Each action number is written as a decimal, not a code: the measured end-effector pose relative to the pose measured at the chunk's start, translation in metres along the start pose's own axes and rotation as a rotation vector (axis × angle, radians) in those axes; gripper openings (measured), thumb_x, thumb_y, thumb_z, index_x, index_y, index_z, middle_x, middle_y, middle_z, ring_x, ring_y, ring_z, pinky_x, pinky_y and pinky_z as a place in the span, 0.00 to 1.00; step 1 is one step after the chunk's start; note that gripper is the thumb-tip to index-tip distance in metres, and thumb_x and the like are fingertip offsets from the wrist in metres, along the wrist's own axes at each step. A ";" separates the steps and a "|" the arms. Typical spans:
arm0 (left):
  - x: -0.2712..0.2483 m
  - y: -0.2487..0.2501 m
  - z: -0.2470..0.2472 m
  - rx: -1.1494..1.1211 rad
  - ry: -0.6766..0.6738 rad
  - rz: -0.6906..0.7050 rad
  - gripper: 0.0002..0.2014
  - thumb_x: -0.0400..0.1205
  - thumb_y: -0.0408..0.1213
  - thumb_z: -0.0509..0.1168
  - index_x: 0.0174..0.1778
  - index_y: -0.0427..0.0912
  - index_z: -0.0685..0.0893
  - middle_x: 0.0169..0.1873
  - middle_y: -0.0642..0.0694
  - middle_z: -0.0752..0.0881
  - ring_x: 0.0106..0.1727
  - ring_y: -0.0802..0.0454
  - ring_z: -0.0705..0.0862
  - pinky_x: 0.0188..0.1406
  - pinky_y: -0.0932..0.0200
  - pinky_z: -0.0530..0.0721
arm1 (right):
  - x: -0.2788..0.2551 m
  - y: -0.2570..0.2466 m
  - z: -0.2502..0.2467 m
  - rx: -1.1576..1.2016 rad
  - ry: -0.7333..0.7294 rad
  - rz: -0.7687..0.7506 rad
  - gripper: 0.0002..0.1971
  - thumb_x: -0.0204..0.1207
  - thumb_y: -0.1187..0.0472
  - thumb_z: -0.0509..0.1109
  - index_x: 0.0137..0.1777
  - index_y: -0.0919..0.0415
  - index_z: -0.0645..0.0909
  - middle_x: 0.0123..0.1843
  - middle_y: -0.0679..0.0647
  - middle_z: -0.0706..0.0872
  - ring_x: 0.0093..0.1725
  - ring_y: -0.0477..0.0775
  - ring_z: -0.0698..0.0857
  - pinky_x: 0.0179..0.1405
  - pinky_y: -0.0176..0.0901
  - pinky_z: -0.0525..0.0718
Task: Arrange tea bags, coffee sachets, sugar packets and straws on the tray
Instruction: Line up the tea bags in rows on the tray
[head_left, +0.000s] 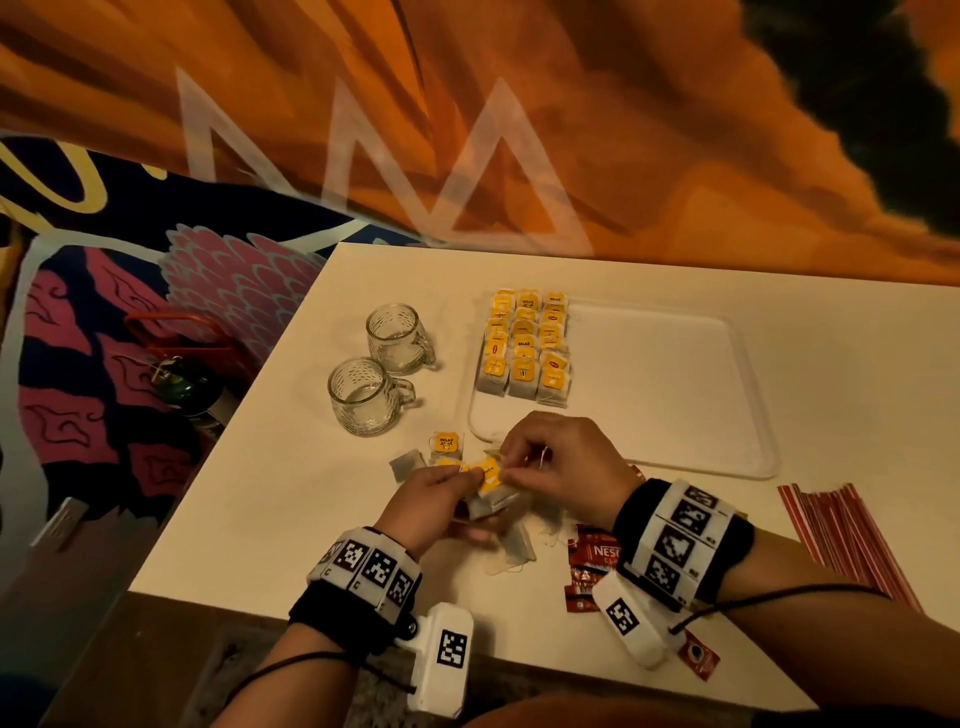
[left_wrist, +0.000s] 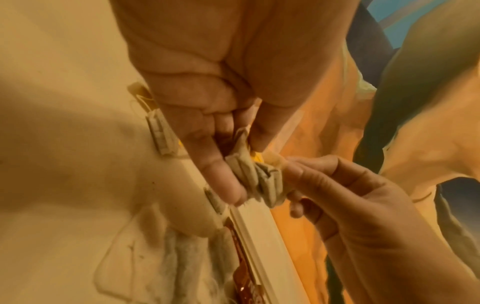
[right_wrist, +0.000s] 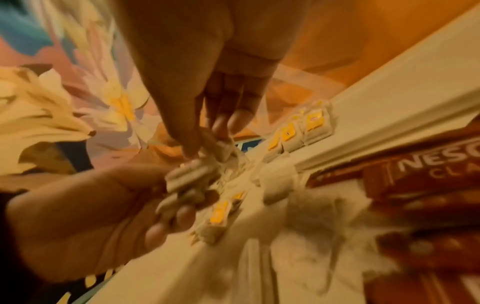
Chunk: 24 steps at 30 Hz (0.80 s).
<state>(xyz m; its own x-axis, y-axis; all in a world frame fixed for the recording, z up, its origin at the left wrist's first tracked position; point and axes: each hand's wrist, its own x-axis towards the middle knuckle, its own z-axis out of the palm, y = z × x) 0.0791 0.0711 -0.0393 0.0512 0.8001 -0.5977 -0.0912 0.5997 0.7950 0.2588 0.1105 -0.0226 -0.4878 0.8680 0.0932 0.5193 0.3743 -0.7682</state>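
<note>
A white tray (head_left: 675, 395) lies on the table, with three rows of yellow-tagged tea bags (head_left: 525, 345) lined up at its left end. In front of the tray my left hand (head_left: 434, 491) grips a small bunch of tea bags (left_wrist: 255, 176). My right hand (head_left: 561, 462) pinches a tea bag at the top of that bunch, fingertips (left_wrist: 293, 168) touching the ones the left hand holds. Loose tea bags (head_left: 448, 442) lie on the table around both hands. Red coffee sachets (head_left: 592, 561) lie under my right wrist. Red-and-white straws (head_left: 841, 535) are piled at the right.
Two glass mugs (head_left: 379, 369) stand left of the tray. The table's left edge drops to a patterned floor with a dark bottle (head_left: 182, 384). An orange wall runs behind the table. One red sachet (head_left: 698, 657) lies near the table's front edge.
</note>
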 end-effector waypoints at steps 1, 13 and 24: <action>0.000 0.000 0.000 -0.018 0.007 0.001 0.09 0.84 0.34 0.63 0.49 0.32 0.85 0.44 0.32 0.86 0.40 0.35 0.89 0.29 0.54 0.89 | -0.002 0.001 0.002 0.001 -0.032 -0.013 0.06 0.66 0.60 0.82 0.37 0.54 0.86 0.43 0.48 0.88 0.39 0.46 0.86 0.42 0.42 0.85; -0.004 -0.003 0.003 -0.019 0.035 0.047 0.19 0.80 0.42 0.68 0.51 0.24 0.83 0.40 0.34 0.79 0.42 0.39 0.83 0.49 0.37 0.88 | -0.009 -0.003 0.005 0.029 -0.188 -0.120 0.06 0.67 0.58 0.82 0.39 0.56 0.88 0.42 0.48 0.90 0.43 0.44 0.86 0.47 0.45 0.85; -0.008 -0.011 -0.015 0.091 0.152 0.138 0.09 0.82 0.35 0.66 0.37 0.41 0.87 0.24 0.45 0.83 0.25 0.53 0.83 0.25 0.57 0.87 | -0.002 0.030 -0.009 -0.524 -0.331 0.363 0.18 0.66 0.37 0.74 0.51 0.46 0.83 0.47 0.43 0.85 0.47 0.47 0.83 0.44 0.44 0.81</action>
<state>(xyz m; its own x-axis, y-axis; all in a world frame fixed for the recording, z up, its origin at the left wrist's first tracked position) 0.0648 0.0583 -0.0450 -0.1063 0.8677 -0.4857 0.0031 0.4887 0.8724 0.2818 0.1234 -0.0401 -0.3644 0.8541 -0.3712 0.9172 0.2602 -0.3017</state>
